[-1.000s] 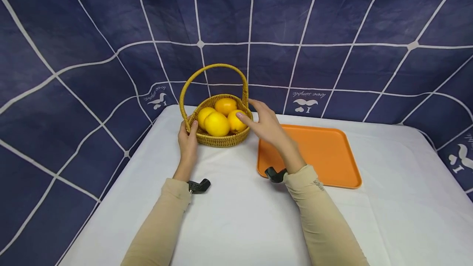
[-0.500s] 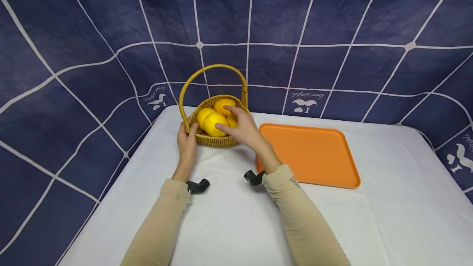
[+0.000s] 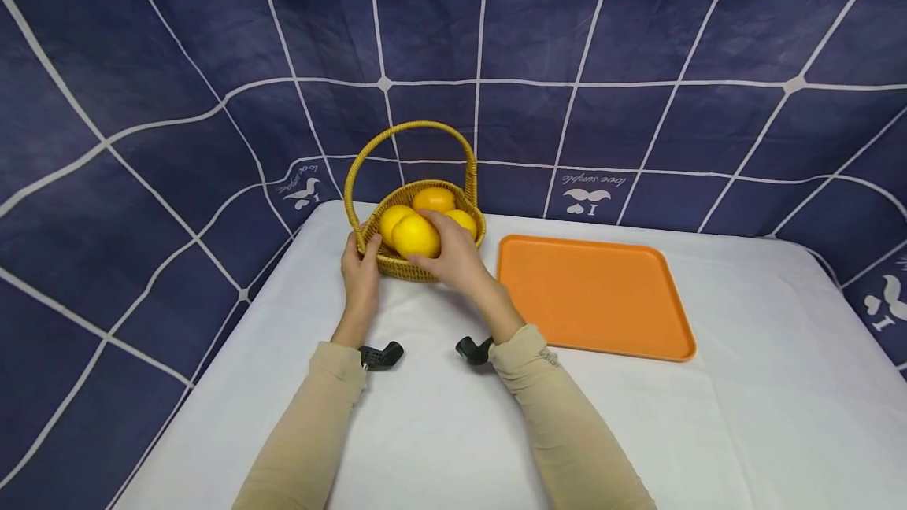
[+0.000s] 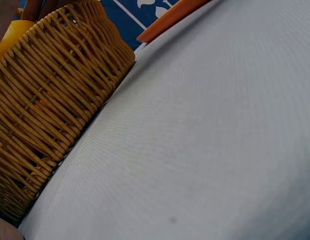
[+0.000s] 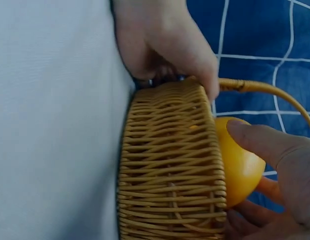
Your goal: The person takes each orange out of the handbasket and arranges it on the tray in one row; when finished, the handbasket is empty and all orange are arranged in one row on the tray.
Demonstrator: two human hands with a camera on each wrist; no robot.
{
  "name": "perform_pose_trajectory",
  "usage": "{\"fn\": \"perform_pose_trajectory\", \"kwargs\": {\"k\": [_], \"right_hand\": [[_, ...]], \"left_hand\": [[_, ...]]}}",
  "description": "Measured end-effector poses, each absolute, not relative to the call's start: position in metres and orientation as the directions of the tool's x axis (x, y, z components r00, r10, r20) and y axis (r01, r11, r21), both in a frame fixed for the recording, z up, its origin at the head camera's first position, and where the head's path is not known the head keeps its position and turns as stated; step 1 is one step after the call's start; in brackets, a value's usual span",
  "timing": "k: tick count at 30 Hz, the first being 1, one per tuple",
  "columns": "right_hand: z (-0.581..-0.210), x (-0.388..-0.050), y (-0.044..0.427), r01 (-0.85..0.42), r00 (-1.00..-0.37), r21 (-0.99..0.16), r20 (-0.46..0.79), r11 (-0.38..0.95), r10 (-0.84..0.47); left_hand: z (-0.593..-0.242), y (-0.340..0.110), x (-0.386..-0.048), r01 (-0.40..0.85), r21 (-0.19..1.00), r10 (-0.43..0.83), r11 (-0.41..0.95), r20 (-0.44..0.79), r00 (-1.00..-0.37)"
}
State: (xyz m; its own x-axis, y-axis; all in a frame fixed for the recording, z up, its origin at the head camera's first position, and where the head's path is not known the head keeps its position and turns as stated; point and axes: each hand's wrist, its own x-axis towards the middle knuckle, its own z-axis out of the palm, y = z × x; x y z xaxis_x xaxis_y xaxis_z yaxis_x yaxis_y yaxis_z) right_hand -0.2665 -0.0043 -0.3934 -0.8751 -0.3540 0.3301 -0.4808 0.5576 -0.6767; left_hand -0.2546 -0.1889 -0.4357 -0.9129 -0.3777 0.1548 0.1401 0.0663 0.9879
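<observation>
A wicker basket with a tall arched handle stands near the back of the white table, holding several round yellow fruits. On its left side, my left hand grips the rim, thumb over the edge; the right wrist view shows this hand at the basket's end. My right hand reaches in and grips the front yellow fruit. In the right wrist view its thumb lies on that fruit, with fingers curved behind. Other fruits lie behind, and the right one is partly covered by my hand.
An orange tray lies flat on the table, right of the basket. Behind the table hangs a dark blue cloth with white grid lines. White cloth covers the table.
My right hand has moved left from the basket's right rim, over the right fruit, and has taken hold of the front fruit. My left hand stays at the rim.
</observation>
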Motion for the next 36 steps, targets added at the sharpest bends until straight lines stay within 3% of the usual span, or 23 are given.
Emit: {"fn": "perform_pose_trajectory", "kwargs": {"k": [10,19,27,36], "right_hand": [[-0.402,-0.265,-0.012,-0.486,-0.872,-0.644,0.397,0.591,-0.285],[-0.384,-0.264,0.002,-0.502,-0.86,-0.712,0.468,0.49,-0.201],[-0.368,-0.266,0.034,-0.387,-0.9,-0.797,0.436,0.464,-0.002],[-0.368,-0.275,0.073,-0.167,-0.929,-0.854,0.304,0.493,0.212]], "left_hand": [[-0.435,-0.189,-0.255,0.154,0.985,-0.374,0.079,0.172,-0.911],[-0.432,-0.188,-0.252,0.172,0.982,-0.379,0.081,0.189,-0.906],[-0.433,-0.188,-0.251,0.152,0.985,-0.38,0.087,0.173,-0.909],[-0.432,-0.189,-0.251,0.155,0.984,-0.377,0.09,0.178,-0.909]]}}
